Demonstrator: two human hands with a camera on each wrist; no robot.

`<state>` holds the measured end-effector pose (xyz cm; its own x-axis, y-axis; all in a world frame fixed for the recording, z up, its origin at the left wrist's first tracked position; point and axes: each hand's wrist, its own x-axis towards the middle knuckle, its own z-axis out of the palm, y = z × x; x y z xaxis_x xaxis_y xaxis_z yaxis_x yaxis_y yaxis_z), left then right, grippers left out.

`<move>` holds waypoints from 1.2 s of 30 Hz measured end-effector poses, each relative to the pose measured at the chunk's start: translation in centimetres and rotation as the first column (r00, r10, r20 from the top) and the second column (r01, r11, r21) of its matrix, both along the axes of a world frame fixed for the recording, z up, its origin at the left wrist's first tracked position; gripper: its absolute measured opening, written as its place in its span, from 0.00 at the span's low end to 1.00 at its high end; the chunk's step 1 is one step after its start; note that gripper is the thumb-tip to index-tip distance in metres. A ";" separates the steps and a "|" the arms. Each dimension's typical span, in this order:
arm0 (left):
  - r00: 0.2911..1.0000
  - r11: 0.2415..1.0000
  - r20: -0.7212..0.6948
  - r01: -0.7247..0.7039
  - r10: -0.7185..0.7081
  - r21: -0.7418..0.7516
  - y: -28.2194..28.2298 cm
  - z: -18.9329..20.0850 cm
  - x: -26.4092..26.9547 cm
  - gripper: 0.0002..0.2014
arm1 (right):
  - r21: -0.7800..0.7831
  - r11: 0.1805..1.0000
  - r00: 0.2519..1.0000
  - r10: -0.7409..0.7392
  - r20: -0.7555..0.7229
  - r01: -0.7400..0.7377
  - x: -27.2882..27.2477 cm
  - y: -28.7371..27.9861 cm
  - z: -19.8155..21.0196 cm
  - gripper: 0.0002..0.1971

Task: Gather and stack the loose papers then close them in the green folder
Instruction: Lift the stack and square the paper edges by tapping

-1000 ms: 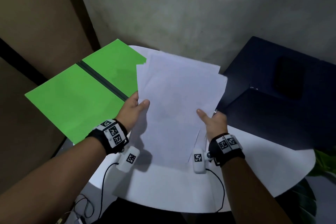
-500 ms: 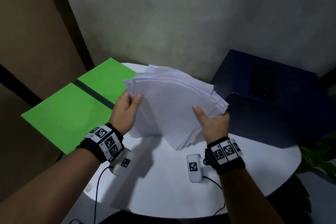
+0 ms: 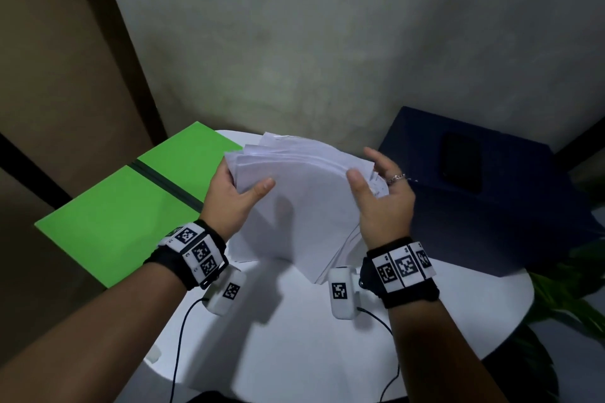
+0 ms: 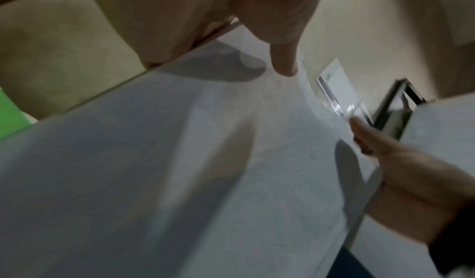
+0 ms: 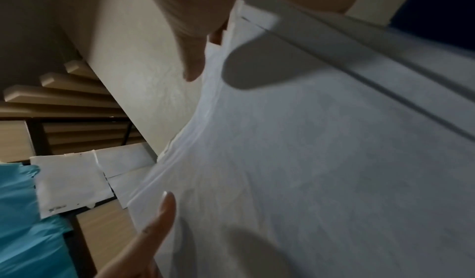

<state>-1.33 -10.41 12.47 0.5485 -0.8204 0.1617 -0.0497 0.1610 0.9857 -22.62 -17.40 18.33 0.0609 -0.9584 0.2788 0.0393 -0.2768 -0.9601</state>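
Note:
A stack of white papers (image 3: 304, 203) stands tilted up on its lower edge on the table, its sheets fanned unevenly at the top. My left hand (image 3: 245, 178) grips the stack's upper left edge, thumb in front and fingers behind. My right hand (image 3: 363, 165) is at the upper right corner with fingers straight and spread behind the sheets and the thumb lifted in front. The green folder (image 3: 124, 216) lies open and flat to the left, dark spine across its middle. The papers (image 4: 205, 160) fill the left wrist view, and in the right wrist view the papers (image 5: 334, 160) do too.
The round white table (image 3: 294, 337) carries the papers; the folder overhangs its left edge. A dark blue box (image 3: 491, 206) with a black phone (image 3: 461, 163) on top stands close on the right. Plant leaves (image 3: 573, 288) reach in at the right. A wall rises behind.
The stack went from lying flat to standing tilted up. My right hand slid up to the top right corner and spread its fingers. The left hand kept its grip.

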 end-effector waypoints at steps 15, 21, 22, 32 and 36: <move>1.000 1.000 -0.005 0.000 0.000 0.004 -0.3 0.0 0.1 0.30 | 0.078 0.962 0.958 -0.269 0.101 0.262 -0.1 -1.0 -0.5 0.12; 0.999 0.997 -0.030 -0.006 0.009 0.072 -0.3 -0.3 0.2 0.13 | 0.237 0.972 1.000 -0.013 0.015 0.009 -1.0 -0.8 -2.7 0.17; 0.999 0.998 -0.048 -0.016 0.019 0.059 -0.4 -0.1 0.3 0.11 | 0.227 0.974 1.000 0.000 0.009 -0.002 -1.2 -0.8 -2.5 0.13; 0.998 0.998 0.008 0.066 -0.065 -0.025 1.2 1.4 -0.4 0.37 | 0.185 0.978 0.995 0.096 0.034 -0.101 -2.6 0.0 -3.0 0.16; 0.981 0.987 0.171 -0.065 0.091 -0.148 0.2 4.4 -1.2 0.09 | 0.135 0.989 0.998 0.065 0.025 -0.068 -2.5 0.1 -3.0 0.15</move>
<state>-2.53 -10.19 16.86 0.5624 -0.7383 0.3724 -0.2389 0.2862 0.9279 -25.16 -17.31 15.37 0.1213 -0.9815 0.1484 0.0736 -0.1402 -0.9874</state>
